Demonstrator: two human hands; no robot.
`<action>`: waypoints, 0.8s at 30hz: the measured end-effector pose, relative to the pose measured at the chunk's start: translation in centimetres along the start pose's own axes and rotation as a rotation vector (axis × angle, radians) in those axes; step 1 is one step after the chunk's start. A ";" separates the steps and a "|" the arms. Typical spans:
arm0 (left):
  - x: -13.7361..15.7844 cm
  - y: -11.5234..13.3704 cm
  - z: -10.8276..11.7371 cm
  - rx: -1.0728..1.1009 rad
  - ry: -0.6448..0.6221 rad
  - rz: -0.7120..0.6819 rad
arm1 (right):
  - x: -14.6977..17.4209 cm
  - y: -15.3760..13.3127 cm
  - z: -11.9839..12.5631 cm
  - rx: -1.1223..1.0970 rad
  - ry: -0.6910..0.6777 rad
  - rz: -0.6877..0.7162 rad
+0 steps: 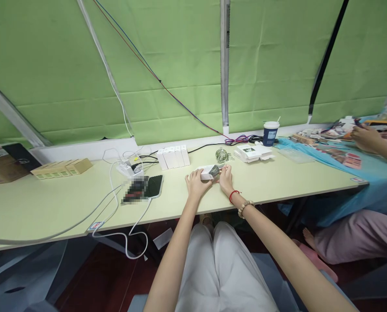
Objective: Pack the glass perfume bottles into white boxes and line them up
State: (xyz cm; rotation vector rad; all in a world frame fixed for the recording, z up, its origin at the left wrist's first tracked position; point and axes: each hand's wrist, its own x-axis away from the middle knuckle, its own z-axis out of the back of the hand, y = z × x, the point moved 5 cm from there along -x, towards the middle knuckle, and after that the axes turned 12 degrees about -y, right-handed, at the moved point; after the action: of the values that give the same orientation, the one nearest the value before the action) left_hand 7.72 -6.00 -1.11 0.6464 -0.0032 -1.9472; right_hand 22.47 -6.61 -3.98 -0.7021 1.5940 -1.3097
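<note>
On the table in front of me lies a small white box (206, 172), its open end toward the right. My left hand (196, 184) is closed round the box's left side, thumb and fingers along its edges. At the open end sits a small dark item (214, 170) that looks wrapped in clear plastic. My right hand (226, 178) pinches at this item with bent fingers; part of it is hidden behind them. Just beyond is a small clump of clear, greenish plastic pieces (222, 154). A row of several upright white boxes (173, 157) stands behind my left hand.
White opened cartons (253, 152) and a dark blue lidded cup (270, 134) are at the back right. A phone (155, 186), a power strip (125, 169) and white cables lie left. Tan boxes (63, 168) stand farther left. A co-worker's hand (366, 137) is over the blue-covered right end.
</note>
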 end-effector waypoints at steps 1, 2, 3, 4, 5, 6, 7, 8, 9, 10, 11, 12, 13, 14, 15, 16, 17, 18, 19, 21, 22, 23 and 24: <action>0.0 0.0 0.0 -0.004 -0.003 0.004 | 0.1 0.0 0.0 -0.001 -0.002 -0.006; 0.0 0.0 0.1 -0.009 -0.010 0.010 | 0.1 -0.1 0.0 -0.004 -0.010 -0.011; 0.0 0.0 0.1 -0.013 -0.017 0.018 | 0.2 -0.1 -0.1 -0.008 -0.020 -0.016; 0.0 -0.1 0.1 -0.016 -0.026 0.027 | 0.3 -0.2 -0.1 -0.013 -0.030 -0.020; 0.0 -0.1 0.2 -0.019 -0.033 0.038 | 0.3 -0.3 -0.2 -0.015 -0.035 -0.020; 0.0 -0.2 0.2 -0.021 -0.038 0.050 | 0.4 -0.4 -0.1 -0.015 -0.034 -0.017; 0.0 -0.2 0.2 -0.024 -0.039 0.059 | 0.4 -0.4 -0.1 -0.011 -0.027 -0.012; 0.0 -0.3 0.2 -0.027 -0.036 0.064 | 0.4 -0.5 -0.1 -0.006 -0.019 -0.004; 0.0 -0.3 0.2 -0.032 -0.032 0.063 | 0.4 -0.5 0.0 -0.001 -0.009 0.002; 0.0 -0.3 0.2 -0.037 -0.026 0.059 | 0.3 -0.5 0.0 0.004 0.000 0.007; 0.0 -0.3 0.1 -0.042 -0.019 0.055 | 0.3 -0.5 0.1 0.011 0.009 0.010; 0.0 -0.3 0.1 -0.047 -0.013 0.050 | 0.3 -0.4 0.1 0.020 0.018 0.013; 0.0 -0.2 0.1 -0.051 -0.009 0.048 | 0.2 -0.4 0.2 0.035 0.028 0.016; 0.0 -0.2 0.1 -0.056 -0.007 0.050 | 0.2 -0.3 0.2 0.054 0.040 0.019; 0.0 -0.2 0.1 -0.061 -0.007 0.056 | 0.2 -0.3 0.3 0.077 0.054 0.022; -0.1 -0.3 0.1 -0.066 -0.009 0.065 | 0.2 -0.3 0.4 0.101 0.068 0.024; -0.1 -0.3 0.1 -0.070 -0.011 0.076 | 0.2 -0.4 0.5 0.124 0.084 0.025; -0.1 -0.3 0.2 -0.072 -0.014 0.086 | 0.3 -0.5 0.6 0.144 0.100 0.027; -0.1 -0.4 0.2 -0.072 -0.016 0.095 | 0.3 -0.6 0.7 0.160 0.114 0.028; 0.0 -0.4 0.3 -0.068 -0.018 0.106 | 0.5 -0.9 0.9 0.177 0.132 0.030; 0.0 -0.4 0.3 -0.065 -0.020 0.110 | 0.5 -1.0 0.9 0.178 0.136 0.029; 0.0 -0.5 0.3 -0.064 -0.021 0.114 | 0.6 -1.2 1.0 0.174 0.139 0.026; 0.0 -0.5 0.4 -0.063 -0.022 0.120 | 0.7 -1.3 1.0 0.169 0.144 0.023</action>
State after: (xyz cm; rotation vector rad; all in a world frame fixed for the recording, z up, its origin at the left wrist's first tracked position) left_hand 7.16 -5.84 -0.92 0.5706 0.0055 -1.8311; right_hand 22.91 -7.98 -2.95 -0.4936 1.5770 -1.4864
